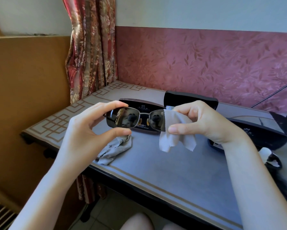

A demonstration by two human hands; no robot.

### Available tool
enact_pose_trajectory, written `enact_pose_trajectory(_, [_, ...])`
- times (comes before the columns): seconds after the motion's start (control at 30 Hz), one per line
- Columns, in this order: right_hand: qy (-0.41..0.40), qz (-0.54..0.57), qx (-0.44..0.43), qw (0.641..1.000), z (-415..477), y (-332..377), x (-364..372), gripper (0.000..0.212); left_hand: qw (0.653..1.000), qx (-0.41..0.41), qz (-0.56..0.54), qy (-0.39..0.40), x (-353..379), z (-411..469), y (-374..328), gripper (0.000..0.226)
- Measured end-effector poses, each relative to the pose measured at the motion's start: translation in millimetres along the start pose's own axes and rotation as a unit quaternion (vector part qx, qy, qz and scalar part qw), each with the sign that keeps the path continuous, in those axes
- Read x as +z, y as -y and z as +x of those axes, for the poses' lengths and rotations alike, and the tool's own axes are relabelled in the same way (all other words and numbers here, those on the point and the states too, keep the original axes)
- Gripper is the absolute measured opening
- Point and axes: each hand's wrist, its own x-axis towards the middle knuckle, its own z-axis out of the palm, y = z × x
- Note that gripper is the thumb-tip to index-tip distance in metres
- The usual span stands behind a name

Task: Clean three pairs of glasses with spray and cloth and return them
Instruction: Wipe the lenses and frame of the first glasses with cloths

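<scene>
Head view shows the sunglasses raised above the desk. The left hand pinches their left lens rim, thumb under, fingers over. The right hand presses a grey cloth around their right lens, thumb and fingers closed on it. Just behind the sunglasses lies a dark case printed with a pale logo and small lines too fine to read. Right of them, a second dark case bears a similar unreadable logo. Below them rests a crumpled cloth.
</scene>
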Motion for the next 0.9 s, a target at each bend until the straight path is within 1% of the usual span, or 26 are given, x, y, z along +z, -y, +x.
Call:
enact_pose_trajectory(0.17, [-0.01, 0.001, -0.009, 1.0, 0.9, 0.4, 1.8, 0.007, 1.0, 0.01, 0.022, 0.002, 1.2, -1.0, -3.2, 0.044])
enact_pose_trajectory(0.33, [-0.032, -0.035, -0.009, 0.999, 6.5, -0.3, 11.1, 0.028, 0.996, 0.038, 0.071, 0.026, 8.1, -1.0, -8.8, 0.043])
enact_pose_trajectory(0.47, [-0.057, -0.056, -0.023, 0.997, 8.8, 0.8, 16.4, 0.036, 0.996, 0.045, 0.075, 0.031, 11.4, -0.6, -10.2, 0.046])
enact_pose_trajectory(0.63, [-0.072, -0.021, -0.026, 0.997, 9.7, 2.7, 16.5, 0.027, 0.995, 0.05, 0.083, 0.035, 11.2, 1.2, -11.6, 0.044])
enact_pose_trajectory(0.77, [-0.09, 0.001, -0.041, 0.995, 10.8, 2.8, 19.7, 0.043, 0.995, 0.041, 0.075, 0.043, 11.7, 0.8, -11.6, 0.047])
enact_pose_trajectory(0.8, [-0.086, 0.005, -0.038, 0.996, 10.7, 3.8, 20.4, 0.044, 0.996, 0.039, 0.072, 0.043, 11.5, 0.7, -11.2, 0.048])
enact_pose_trajectory(0.9, [-0.071, 0.013, -0.033, 0.997, 10.0, 4.6, 20.1, 0.038, 0.996, 0.026, 0.07, 0.039, 10.5, 0.2, -10.9, 0.048])
